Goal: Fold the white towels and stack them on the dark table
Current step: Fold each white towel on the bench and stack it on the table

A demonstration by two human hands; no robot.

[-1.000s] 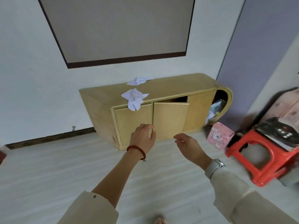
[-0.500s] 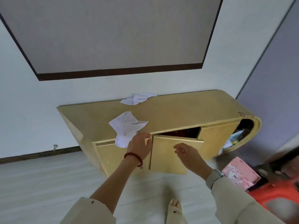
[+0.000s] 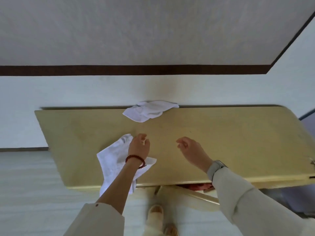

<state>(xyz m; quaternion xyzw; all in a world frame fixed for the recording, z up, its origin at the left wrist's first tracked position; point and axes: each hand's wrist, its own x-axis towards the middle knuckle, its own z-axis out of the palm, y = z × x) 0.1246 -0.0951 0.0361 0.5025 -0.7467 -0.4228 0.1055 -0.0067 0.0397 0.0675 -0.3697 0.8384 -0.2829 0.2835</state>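
Note:
Two crumpled white towels lie on top of a low light-wood cabinet (image 3: 221, 142). The near towel (image 3: 112, 160) hangs partly over the cabinet's front edge. My left hand (image 3: 139, 146), with a red bead bracelet on the wrist, is on this towel's right side, its fingers curled into the fabric. The far towel (image 3: 148, 110) sits at the back edge against the wall. My right hand (image 3: 189, 149) hovers over bare cabinet top with loosely curled fingers and holds nothing. No dark table is in view.
A cabinet door (image 3: 190, 195) stands ajar below the front edge, with something red behind it. My foot in a slipper (image 3: 155, 217) is on the pale floor. A white wall with a dark-framed panel (image 3: 136, 69) rises behind the cabinet.
I have stepped up to the cabinet and now look straight down on its top. My left hand has moved from the cabinet's front edge onto the near towel, and my right hand has risen over the top.

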